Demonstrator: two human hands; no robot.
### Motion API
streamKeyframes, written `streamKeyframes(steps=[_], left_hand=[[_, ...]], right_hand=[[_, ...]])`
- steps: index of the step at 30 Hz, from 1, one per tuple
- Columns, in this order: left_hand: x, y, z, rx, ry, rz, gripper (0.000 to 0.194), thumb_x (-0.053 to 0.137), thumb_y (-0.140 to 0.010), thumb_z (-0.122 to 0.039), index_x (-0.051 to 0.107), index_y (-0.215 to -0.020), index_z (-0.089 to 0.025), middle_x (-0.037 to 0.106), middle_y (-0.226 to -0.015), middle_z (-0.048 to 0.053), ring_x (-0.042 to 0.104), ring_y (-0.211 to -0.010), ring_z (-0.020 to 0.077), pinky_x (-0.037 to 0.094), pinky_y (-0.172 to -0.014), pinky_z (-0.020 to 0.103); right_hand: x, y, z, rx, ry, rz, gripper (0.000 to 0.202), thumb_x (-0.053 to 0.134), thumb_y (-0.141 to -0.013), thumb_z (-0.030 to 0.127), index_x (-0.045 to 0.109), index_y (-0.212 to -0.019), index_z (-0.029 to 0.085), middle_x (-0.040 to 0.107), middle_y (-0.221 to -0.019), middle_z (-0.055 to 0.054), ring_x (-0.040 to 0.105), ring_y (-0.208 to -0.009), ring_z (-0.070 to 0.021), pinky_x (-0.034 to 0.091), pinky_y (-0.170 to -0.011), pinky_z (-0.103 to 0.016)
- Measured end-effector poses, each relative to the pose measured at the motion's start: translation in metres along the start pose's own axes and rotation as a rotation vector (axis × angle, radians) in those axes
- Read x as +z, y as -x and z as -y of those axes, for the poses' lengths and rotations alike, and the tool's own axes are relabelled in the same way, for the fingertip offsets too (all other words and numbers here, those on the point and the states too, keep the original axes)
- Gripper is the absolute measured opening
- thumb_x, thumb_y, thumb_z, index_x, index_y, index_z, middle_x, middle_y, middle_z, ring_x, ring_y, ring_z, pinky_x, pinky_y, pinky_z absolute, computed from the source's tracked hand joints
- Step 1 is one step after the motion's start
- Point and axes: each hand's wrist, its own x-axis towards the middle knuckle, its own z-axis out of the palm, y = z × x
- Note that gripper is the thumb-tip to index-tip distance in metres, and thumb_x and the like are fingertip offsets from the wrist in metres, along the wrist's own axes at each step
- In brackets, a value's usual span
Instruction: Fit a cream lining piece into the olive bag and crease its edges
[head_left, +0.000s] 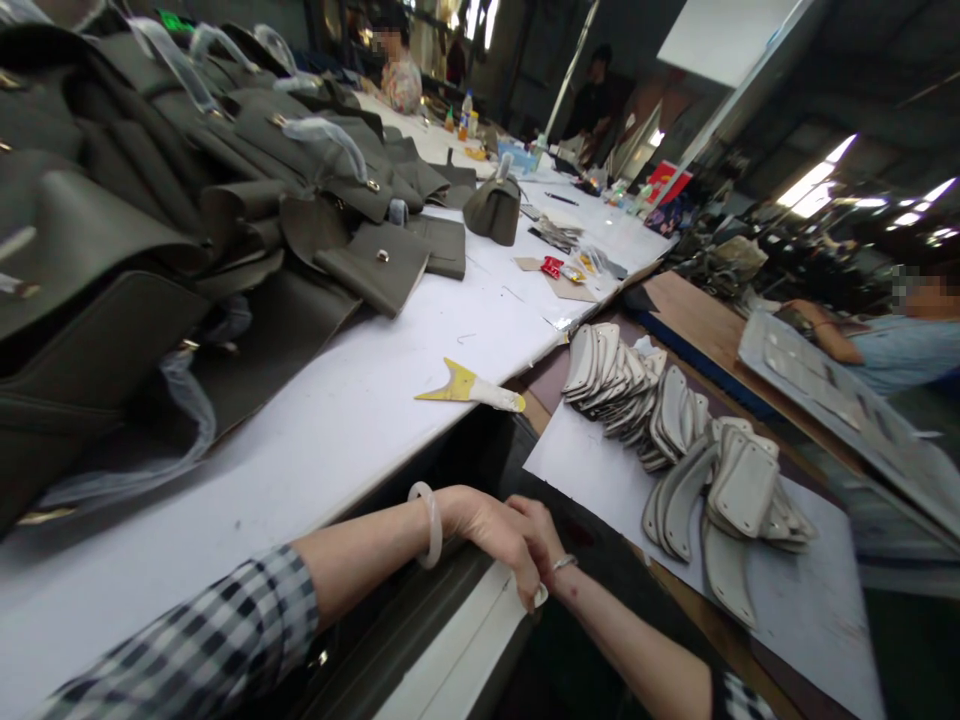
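My left hand point(491, 528), with a pale bangle on the wrist, is bent downward with its fingers closed. At its fingertips a small white piece point(541, 597) shows, only partly visible. My right hand point(541, 530) meets it from the far side, fingers curled and mostly hidden behind the left. What the right fingers hold cannot be seen. Just below both hands lies a long white panel point(457, 645) with a thin line along it, on dark material. A yellow forked piece with a white-wrapped handle point(472, 388) rests at the table edge beyond them.
Dark olive bags point(247, 170) with plastic-wrapped handles are heaped along the white table point(330, 390). To the right, stacks of grey curved pieces point(675, 420) sit on a white sheet point(810, 600). A grey board point(832, 390) stands near another person's arm point(825, 335).
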Motion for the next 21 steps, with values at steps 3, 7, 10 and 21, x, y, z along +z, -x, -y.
streamKeyframes(steps=[3,7,10,21], left_hand=[[-0.001,-0.001,0.002,-0.015,0.026,0.015,0.030,0.071,-0.055,-0.028,0.065,-0.083,-0.018,0.066,-0.079,0.000,0.063,-0.094,0.0283,0.047,-0.092,0.040],[0.000,-0.004,0.006,-0.031,0.095,0.036,0.040,0.069,-0.053,-0.025,0.060,-0.091,-0.017,0.066,-0.083,0.002,0.063,-0.092,0.0276,0.051,-0.083,0.038],[0.001,-0.004,0.009,-0.044,0.137,0.036,0.047,0.069,-0.053,-0.024,0.056,-0.098,-0.017,0.067,-0.087,0.002,0.063,-0.094,0.0279,0.051,-0.081,0.037],[0.003,-0.003,0.012,-0.054,0.199,0.046,0.065,0.068,-0.061,-0.020,0.048,-0.123,-0.016,0.072,-0.090,0.001,0.067,-0.093,0.0246,0.049,-0.084,0.035]], right_hand=[[-0.024,-0.027,0.010,-0.153,0.234,-0.368,0.036,0.035,-0.101,0.031,0.063,-0.104,0.009,0.062,-0.097,-0.011,0.059,-0.093,-0.0202,0.048,-0.089,-0.036],[-0.047,-0.070,0.045,-0.438,0.485,-0.412,0.043,0.059,-0.091,0.036,0.053,-0.131,0.021,0.049,-0.135,-0.014,0.039,-0.129,-0.0304,0.031,-0.109,-0.045],[-0.044,-0.102,0.067,-0.504,0.609,-0.321,0.052,0.067,-0.084,0.024,0.051,-0.133,0.027,0.049,-0.137,-0.012,0.048,-0.120,-0.0319,0.039,-0.101,-0.047],[-0.115,0.016,0.001,-0.295,0.322,-0.090,0.026,0.050,-0.087,0.028,0.053,-0.107,0.012,0.071,-0.089,-0.009,0.068,-0.068,-0.0174,0.054,-0.060,-0.026]])
